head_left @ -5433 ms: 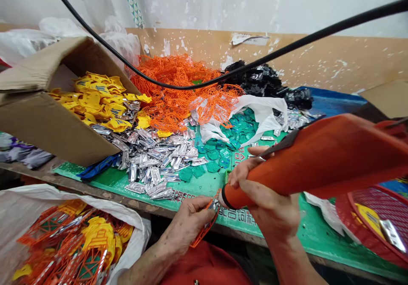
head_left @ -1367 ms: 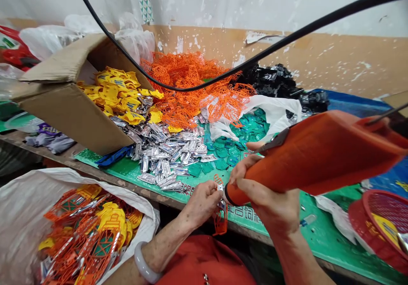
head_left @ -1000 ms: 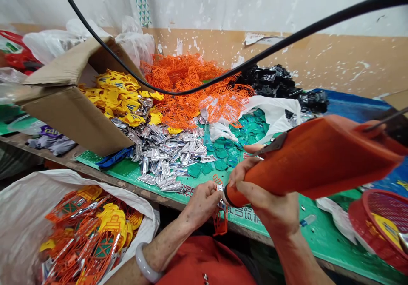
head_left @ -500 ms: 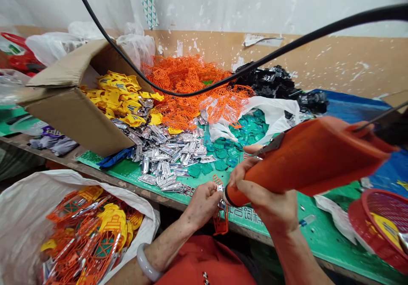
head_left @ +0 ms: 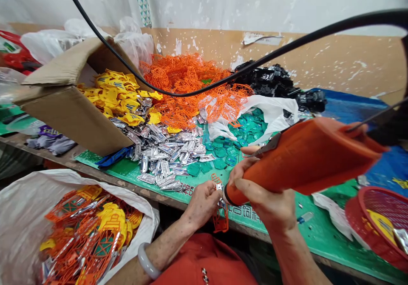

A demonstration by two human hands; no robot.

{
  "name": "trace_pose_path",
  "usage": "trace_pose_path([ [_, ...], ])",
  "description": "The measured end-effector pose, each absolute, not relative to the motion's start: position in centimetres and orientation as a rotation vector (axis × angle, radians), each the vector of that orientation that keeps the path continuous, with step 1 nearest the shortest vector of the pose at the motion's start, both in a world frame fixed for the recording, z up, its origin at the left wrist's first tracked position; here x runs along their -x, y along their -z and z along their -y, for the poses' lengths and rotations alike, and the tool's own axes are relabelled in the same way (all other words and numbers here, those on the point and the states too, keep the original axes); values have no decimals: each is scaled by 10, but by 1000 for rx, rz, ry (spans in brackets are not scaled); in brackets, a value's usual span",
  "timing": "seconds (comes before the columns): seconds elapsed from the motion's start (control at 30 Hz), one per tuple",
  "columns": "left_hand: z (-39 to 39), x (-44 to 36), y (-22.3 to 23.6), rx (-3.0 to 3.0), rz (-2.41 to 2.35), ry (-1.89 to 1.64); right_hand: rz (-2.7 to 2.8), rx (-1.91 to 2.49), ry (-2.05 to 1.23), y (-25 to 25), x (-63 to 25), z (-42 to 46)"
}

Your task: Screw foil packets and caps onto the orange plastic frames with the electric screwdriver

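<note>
My left hand is closed in a pinch on an orange plastic lattice frame with a small silver plate on it. The frame hangs over the table's front edge. My right hand is wrapped round a thick orange electric screwdriver, thumb below and fingers over the front, with a finger stretched along the dark lever on top. The screwdriver's white nose meets the silver plate beside my left fingertips; its very tip is hidden.
Silver plates, orange frames, green pieces and black parts are heaped behind. Yellow parts fill a tipped carton. Lower left is a white sack; right, a red basket. A black cable droops across.
Since the oldest frame, the orange frame has turned from slanted to nearly upright in my left hand. Over the last second, the screwdriver's rear has swung slightly left while its nose stays at the plate.
</note>
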State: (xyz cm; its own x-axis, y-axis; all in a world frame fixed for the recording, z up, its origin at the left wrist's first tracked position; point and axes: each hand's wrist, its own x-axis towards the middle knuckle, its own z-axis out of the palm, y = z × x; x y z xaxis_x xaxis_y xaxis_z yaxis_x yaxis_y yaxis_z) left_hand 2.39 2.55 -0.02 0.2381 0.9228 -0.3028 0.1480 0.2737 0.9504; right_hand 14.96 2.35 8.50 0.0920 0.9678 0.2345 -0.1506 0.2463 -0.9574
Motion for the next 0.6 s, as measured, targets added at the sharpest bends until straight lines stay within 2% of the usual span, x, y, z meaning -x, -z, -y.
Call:
trace_pose_path([
  [0.6, -25, -24, 3, -1195, -1226, -754, 1048, 951, -885, -72, -143, -16],
])
